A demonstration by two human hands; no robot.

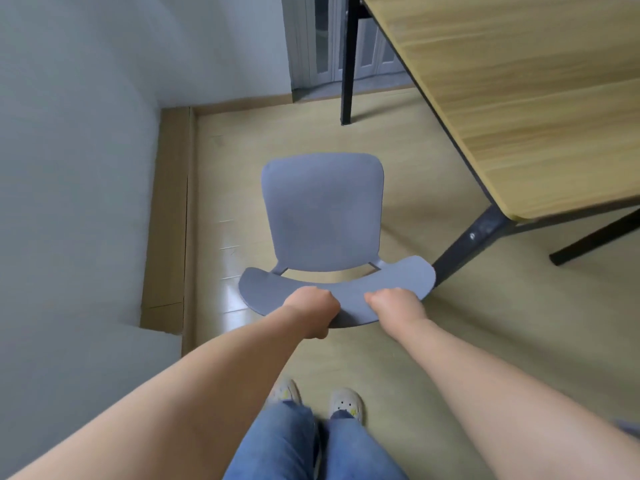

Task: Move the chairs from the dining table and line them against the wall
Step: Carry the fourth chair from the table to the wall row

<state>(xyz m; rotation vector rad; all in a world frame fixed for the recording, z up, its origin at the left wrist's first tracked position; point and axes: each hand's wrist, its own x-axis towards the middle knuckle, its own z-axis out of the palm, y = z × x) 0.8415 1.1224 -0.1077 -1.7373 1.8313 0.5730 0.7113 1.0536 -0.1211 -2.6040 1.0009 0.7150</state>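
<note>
The chair [323,216] is showing a plain, matte blue-grey plastic shell: a rounded seat and a curved backrest joined by two thin struts. No writing is showing on it. It is standing on the floor [398,344] between the wall [69,168] and the table [519,98]. The left hand [311,311] and right hand [398,303] are both curling closed over the backrest's top edge.

Matt grey-blue plastic chair [323,216], pale wood-grain tabletop [519,98] on black metal legs, glossy wood-look floor [433,341], denim jeans [277,445]
</note>
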